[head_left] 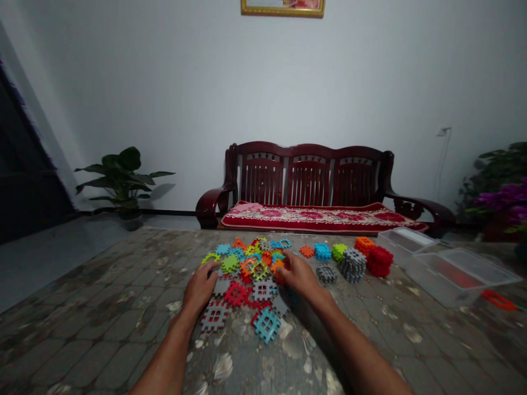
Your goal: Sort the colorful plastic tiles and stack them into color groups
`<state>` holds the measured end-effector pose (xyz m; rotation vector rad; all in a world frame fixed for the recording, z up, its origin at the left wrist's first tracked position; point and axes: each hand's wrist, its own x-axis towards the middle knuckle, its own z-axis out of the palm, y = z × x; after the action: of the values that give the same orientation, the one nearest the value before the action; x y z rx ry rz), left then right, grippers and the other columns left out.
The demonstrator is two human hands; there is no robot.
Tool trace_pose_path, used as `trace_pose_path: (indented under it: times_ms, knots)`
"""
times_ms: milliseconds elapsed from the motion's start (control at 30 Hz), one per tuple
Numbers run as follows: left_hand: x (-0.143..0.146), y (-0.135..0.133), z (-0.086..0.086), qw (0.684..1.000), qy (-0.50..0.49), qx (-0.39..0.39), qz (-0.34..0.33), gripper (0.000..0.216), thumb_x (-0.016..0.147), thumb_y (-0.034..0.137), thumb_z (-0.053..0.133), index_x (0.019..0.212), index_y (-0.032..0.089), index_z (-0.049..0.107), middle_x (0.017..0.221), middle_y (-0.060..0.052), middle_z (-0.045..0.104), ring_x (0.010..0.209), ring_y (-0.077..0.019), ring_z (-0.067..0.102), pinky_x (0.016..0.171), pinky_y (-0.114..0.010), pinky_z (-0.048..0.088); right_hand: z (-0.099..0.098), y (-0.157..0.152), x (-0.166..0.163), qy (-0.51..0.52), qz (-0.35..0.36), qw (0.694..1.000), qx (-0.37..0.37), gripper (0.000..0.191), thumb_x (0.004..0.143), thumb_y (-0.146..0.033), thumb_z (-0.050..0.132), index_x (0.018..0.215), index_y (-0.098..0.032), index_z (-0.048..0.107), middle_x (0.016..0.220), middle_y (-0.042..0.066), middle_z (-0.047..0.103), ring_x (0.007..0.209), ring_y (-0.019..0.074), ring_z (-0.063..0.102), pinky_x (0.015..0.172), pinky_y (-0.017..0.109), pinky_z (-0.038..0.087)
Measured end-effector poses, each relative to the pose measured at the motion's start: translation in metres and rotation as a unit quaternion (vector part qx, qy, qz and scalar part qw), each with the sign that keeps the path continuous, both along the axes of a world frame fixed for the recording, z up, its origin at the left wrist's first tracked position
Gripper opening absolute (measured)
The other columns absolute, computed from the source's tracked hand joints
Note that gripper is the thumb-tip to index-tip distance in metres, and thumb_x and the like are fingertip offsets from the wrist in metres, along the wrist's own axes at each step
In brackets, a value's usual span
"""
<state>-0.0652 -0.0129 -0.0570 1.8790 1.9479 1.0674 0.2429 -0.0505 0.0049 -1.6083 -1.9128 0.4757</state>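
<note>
A loose pile of notched plastic building tiles lies on the table in front of me. My left hand point(202, 282) is at the pile's left side, fingers apart, beside a grey tile point(222, 286) and a lime green tile point(230, 264). My right hand point(302, 276) reaches over the right side, thumb and index finger apart, its tips at an orange tile point(278, 266). No tile shows clearly gripped in either hand. Nearer me lie a red tile point(236, 294), a grey window tile point(214, 316) and a light blue window tile point(267, 325).
Right of the pile stand sorted stacks: blue point(323, 252), lime point(339, 252), grey point(353, 265), red point(379, 261) and orange point(364, 245). Farther right are a clear plastic box point(440, 285) and an orange-red item point(499, 300). A wooden bench point(310, 175) stands behind the patterned table point(135, 307).
</note>
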Motion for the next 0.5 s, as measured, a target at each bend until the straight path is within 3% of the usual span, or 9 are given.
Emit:
trace_pose_path:
  times_ms: [133, 267, 500]
  knots:
    - [-0.001, 0.000, 0.000, 1.000, 0.021, -0.006, -0.002, 0.039, 0.088, 0.023, 0.048, 0.114, 0.020, 0.077, 0.134, -0.010, 0.071, 0.128, -0.0240, 0.064, 0.112, -0.037, 0.046, -0.015, 0.000, 0.022, 0.025, -0.026, 0.999, 0.006, 0.041, 0.090, -0.023, 0.056, 0.129, -0.018, 0.068, 0.123, 0.011, 0.074, 0.113, 0.0253, 0.068, 0.098, 0.035, 0.050]
    - [-0.001, 0.001, 0.000, 0.999, 0.032, -0.013, -0.003, 0.041, 0.088, 0.024, 0.047, 0.116, 0.019, 0.077, 0.135, -0.011, 0.071, 0.128, -0.0239, 0.064, 0.112, -0.037, 0.046, -0.018, -0.005, 0.029, 0.022, -0.072, 0.997, -0.013, 0.045, 0.085, -0.020, 0.058, 0.130, -0.020, 0.067, 0.126, 0.010, 0.073, 0.115, 0.0252, 0.068, 0.098, 0.035, 0.049]
    - [-0.002, 0.002, -0.002, 1.000, 0.030, 0.000, 0.001, 0.039, 0.088, 0.025, 0.048, 0.113, 0.022, 0.078, 0.131, -0.007, 0.073, 0.125, -0.0231, 0.066, 0.110, -0.035, 0.048, -0.013, -0.018, 0.016, -0.102, -0.060, 0.993, -0.015, 0.058, 0.080, -0.041, 0.072, 0.134, -0.022, 0.064, 0.119, 0.010, 0.073, 0.111, 0.0298, 0.064, 0.093, 0.037, 0.045]
